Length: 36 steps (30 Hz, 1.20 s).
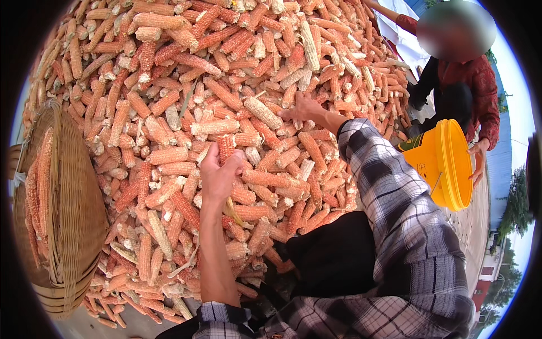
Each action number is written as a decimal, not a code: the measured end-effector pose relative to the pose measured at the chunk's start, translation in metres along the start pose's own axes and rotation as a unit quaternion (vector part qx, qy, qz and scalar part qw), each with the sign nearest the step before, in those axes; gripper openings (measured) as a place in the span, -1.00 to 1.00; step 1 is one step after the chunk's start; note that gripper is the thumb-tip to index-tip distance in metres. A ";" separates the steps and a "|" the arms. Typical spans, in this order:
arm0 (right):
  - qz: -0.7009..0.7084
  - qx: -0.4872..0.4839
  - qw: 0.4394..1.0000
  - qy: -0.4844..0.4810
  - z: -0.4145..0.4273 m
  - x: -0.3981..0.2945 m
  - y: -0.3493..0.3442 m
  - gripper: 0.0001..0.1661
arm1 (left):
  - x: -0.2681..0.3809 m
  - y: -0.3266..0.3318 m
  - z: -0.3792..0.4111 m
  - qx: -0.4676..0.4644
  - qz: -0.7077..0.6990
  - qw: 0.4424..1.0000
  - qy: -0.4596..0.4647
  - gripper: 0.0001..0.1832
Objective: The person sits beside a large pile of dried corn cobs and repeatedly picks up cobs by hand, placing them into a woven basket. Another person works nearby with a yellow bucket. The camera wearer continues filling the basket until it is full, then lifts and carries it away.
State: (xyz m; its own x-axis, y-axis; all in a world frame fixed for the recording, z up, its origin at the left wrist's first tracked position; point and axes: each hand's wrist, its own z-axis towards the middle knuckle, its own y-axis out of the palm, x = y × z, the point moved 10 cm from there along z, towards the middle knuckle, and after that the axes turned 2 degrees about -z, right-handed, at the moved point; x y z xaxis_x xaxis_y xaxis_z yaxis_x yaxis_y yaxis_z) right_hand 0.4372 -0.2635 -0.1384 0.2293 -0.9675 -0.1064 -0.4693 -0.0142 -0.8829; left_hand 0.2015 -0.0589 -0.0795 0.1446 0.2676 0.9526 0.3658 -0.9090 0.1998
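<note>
A heap of shelled corn cobs [169, 156], mostly orange-red with some pale ones, fills the view before me. My left hand [220, 171] is closed around a reddish corn cob [225, 148], whose upper end sticks out above the fingers. Farther up the heap, my right hand [302, 109] reaches out with thumb and fingers apart, its fingertips at the cobs. Just left of that thumb lies a thick, pale corn cob [263, 112]. Below my left hand, a strip of dry husk [235, 214] hangs over the cobs.
At left, a woven bamboo basket [80, 190] stands against the heap with several cobs inside. On the right, a crouching person [485, 91] in a red patterned top has a hand [478, 159] at the rim of a yellow plastic bucket [451, 165], tipped sideways.
</note>
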 end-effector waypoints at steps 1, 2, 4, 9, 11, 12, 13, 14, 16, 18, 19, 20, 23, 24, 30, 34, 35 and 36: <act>0.004 -0.028 1.000 -0.011 0.003 0.004 0.001 0.30 | -0.001 0.003 0.001 -0.005 -0.033 0.999 -0.010 -0.80; 0.008 -0.056 0.998 -0.023 0.006 0.007 0.000 0.28 | 0.000 0.004 0.002 0.006 -0.046 0.999 -0.007 -0.82; -0.002 -0.121 0.991 -0.050 0.012 -0.002 0.006 0.25 | -0.002 -0.003 0.003 0.021 -0.068 0.997 -0.008 -0.79; -0.035 -0.147 0.983 -0.105 0.013 -0.015 -0.002 0.16 | -0.009 -0.008 0.008 0.014 -0.142 0.990 -0.002 -0.71; -0.015 -0.149 0.984 -0.093 0.019 -0.019 0.004 0.16 | -0.011 -0.008 0.011 0.006 -0.169 0.986 0.000 -0.71; 0.005 -0.152 0.986 -0.063 0.026 -0.007 0.017 0.18 | -0.013 -0.005 0.013 0.006 -0.168 0.986 -0.002 -0.70; 0.028 -0.157 0.986 -0.041 0.028 -0.011 0.025 0.19 | -0.013 -0.010 0.012 0.014 -0.163 0.987 -0.003 -0.69; 0.005 -0.090 0.995 -0.053 0.028 -0.016 0.021 0.14 | -0.012 -0.015 0.011 0.021 -0.158 0.987 -0.004 -0.68; -0.006 -0.033 0.996 -0.086 0.036 -0.007 0.024 0.15 | -0.013 -0.008 0.012 0.008 -0.178 0.984 -0.007 -0.67; -0.009 -0.094 0.993 -0.069 0.041 0.002 0.033 0.00 | -0.016 -0.002 0.013 0.001 -0.190 0.982 -0.009 -0.66; 0.000 -0.121 0.990 -0.075 0.038 -0.009 0.032 -0.02 | -0.014 -0.006 0.012 0.007 -0.187 0.982 -0.007 -0.67; 0.008 -0.132 0.988 -0.084 0.033 -0.019 0.031 -0.03 | -0.013 -0.009 0.011 0.012 -0.185 0.983 -0.006 -0.67; 0.025 -0.139 0.985 -0.097 0.014 -0.030 0.023 -0.08 | -0.008 -0.009 0.009 0.023 -0.164 0.986 -0.013 -0.66; 0.031 -0.143 0.984 -0.097 0.010 -0.034 0.023 -0.10 | -0.007 -0.008 0.009 0.019 -0.171 0.985 -0.010 -0.66; 0.028 -0.250 0.958 -0.138 -0.025 -0.074 0.026 -0.20 | -0.006 -0.011 0.002 0.024 -0.208 0.978 -0.007 -0.66; 0.147 -0.325 0.906 -0.228 -0.057 -0.116 0.019 0.00 | -0.004 -0.016 0.005 0.035 -0.261 0.964 -0.019 -0.68; 0.213 -0.333 0.883 -0.253 -0.073 -0.136 0.013 0.14 | -0.002 -0.024 0.002 0.048 -0.281 0.958 -0.018 -0.68; 0.243 -0.339 0.868 -0.269 -0.082 -0.142 0.006 0.17 | -0.002 -0.025 0.004 0.047 -0.275 0.960 -0.030 -0.73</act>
State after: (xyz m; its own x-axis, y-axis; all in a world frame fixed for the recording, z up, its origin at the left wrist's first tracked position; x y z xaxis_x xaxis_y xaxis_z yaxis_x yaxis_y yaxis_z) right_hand 0.3315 -0.1468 -0.0911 0.1439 -0.6456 -0.7500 -0.9743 0.0404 -0.2217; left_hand 0.1958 -0.0351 -0.0874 -0.0430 0.7187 0.6940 0.4823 -0.5934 0.6444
